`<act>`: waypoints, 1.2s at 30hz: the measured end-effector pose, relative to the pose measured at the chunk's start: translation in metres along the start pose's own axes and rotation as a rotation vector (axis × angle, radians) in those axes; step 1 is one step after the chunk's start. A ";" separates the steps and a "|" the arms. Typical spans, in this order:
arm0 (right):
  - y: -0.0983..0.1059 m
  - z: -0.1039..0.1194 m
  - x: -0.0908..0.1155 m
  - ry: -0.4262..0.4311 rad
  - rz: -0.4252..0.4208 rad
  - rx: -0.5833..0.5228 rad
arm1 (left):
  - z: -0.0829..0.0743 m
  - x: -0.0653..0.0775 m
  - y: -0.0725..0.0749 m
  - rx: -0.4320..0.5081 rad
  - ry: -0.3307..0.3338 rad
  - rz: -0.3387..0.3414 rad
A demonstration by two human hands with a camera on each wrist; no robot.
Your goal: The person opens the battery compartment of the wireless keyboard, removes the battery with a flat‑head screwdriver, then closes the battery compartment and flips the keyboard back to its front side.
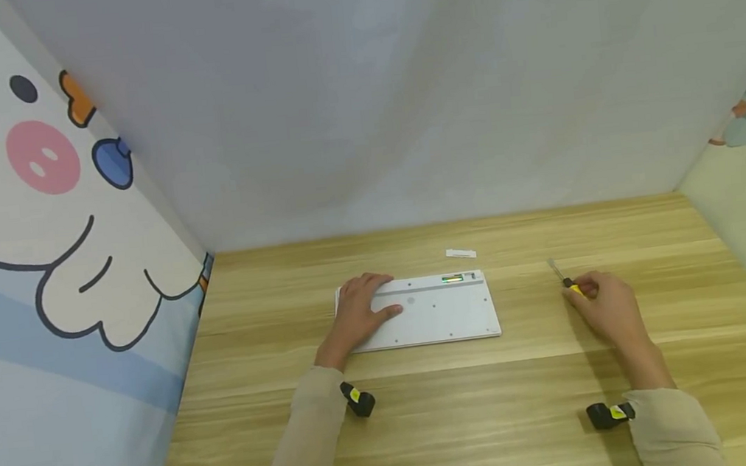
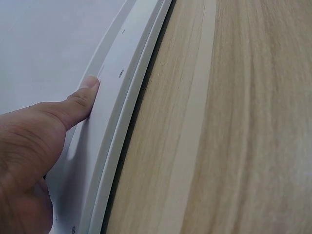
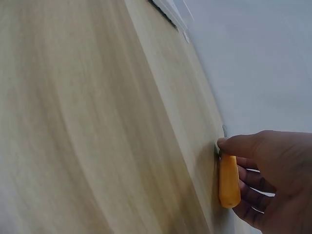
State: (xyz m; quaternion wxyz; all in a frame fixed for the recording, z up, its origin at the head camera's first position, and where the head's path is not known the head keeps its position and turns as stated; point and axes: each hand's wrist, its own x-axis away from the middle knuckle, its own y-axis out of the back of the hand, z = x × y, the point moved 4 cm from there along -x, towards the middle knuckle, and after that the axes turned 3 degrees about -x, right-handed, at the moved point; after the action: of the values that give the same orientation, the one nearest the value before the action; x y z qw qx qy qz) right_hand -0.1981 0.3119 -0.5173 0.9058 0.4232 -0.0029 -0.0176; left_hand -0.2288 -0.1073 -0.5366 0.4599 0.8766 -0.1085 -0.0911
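A white keyboard (image 1: 447, 319) lies underside up on the wooden table. In its far right corner the battery compartment is uncovered, and a green and gold battery (image 1: 452, 279) shows inside. My left hand (image 1: 359, 314) rests on the keyboard's left end, its fingers toward the far edge and its straight thumb (image 2: 83, 100) pressing on the underside. To the right, apart from the keyboard, my right hand (image 1: 609, 305) pinches a small screwdriver by its yellow handle (image 3: 229, 183). The screwdriver's metal shaft (image 1: 554, 269) points away and to the left, low over the table.
A small white cover strip (image 1: 461, 253) lies beyond the keyboard, near the battery compartment. The wooden table (image 1: 481, 408) meets a pale back wall (image 1: 363, 115). A cartoon-printed panel (image 1: 85, 288) borders the left side, and another printed wall (image 1: 744, 208) stands at right.
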 end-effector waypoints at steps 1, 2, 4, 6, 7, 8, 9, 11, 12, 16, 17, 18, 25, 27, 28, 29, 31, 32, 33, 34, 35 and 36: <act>0.000 0.000 0.000 0.001 -0.003 0.000 | 0.000 0.000 0.000 -0.001 0.003 0.001; 0.000 0.000 0.000 0.003 -0.007 0.000 | 0.000 0.000 0.000 -0.001 0.005 0.002; 0.001 0.000 0.001 0.010 -0.014 0.002 | -0.001 0.000 0.000 -0.001 0.008 0.002; 0.001 0.001 0.001 0.018 -0.021 0.008 | -0.002 0.000 0.001 0.001 0.010 0.006; 0.001 0.001 0.001 0.021 -0.026 0.009 | -0.002 0.001 0.001 0.002 0.008 0.006; 0.001 0.001 0.001 0.023 -0.028 0.010 | -0.003 0.001 0.001 0.002 0.006 0.005; 0.001 0.002 0.001 0.024 -0.030 0.010 | -0.003 0.001 0.001 0.005 0.007 0.006; 0.002 0.003 0.001 0.029 -0.036 0.013 | -0.003 0.001 0.001 0.005 0.009 0.009; 0.003 0.005 0.000 0.033 -0.041 0.015 | -0.003 0.001 0.001 0.003 0.009 0.008; 0.006 0.010 -0.002 0.062 -0.054 0.022 | -0.002 0.001 0.000 -0.003 0.010 0.004; 0.006 0.011 -0.003 0.069 -0.052 0.025 | -0.002 0.000 0.000 -0.006 0.010 0.003; 0.006 0.012 -0.004 0.071 -0.043 0.022 | -0.002 0.000 0.000 -0.007 0.008 -0.001; 0.006 0.021 -0.011 0.100 0.026 0.020 | -0.002 -0.001 0.000 0.003 -0.004 -0.012; 0.006 0.025 -0.013 0.111 0.033 0.017 | -0.001 -0.001 0.000 0.002 -0.005 -0.010; 0.006 0.026 -0.015 0.114 0.039 0.017 | -0.001 -0.001 0.000 0.002 -0.004 -0.010; 0.005 0.028 -0.016 0.115 0.046 0.019 | -0.001 -0.001 0.000 0.000 -0.004 -0.010; 0.004 0.031 -0.018 0.117 0.062 0.020 | 0.000 -0.001 0.000 0.000 -0.003 -0.009; 0.004 0.033 -0.019 0.114 0.073 0.017 | 0.000 -0.001 0.000 0.000 -0.001 -0.007; 0.004 0.034 -0.020 0.111 0.083 0.012 | 0.000 -0.002 0.000 0.000 -0.001 -0.007; 0.003 0.036 -0.021 0.108 0.093 0.011 | 0.000 -0.002 -0.001 -0.002 0.000 -0.005; 0.003 0.038 -0.022 0.105 0.103 0.006 | 0.001 -0.002 -0.001 -0.002 0.000 -0.003; 0.002 0.040 -0.023 0.099 0.115 0.000 | 0.001 -0.002 -0.001 -0.003 0.001 -0.002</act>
State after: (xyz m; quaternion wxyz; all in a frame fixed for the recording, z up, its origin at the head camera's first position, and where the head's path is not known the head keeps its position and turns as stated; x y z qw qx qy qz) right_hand -0.2223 0.2837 -0.4896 0.9044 0.4227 0.0177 0.0553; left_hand -0.2309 -0.1069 -0.5378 0.4610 0.8762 -0.1073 -0.0913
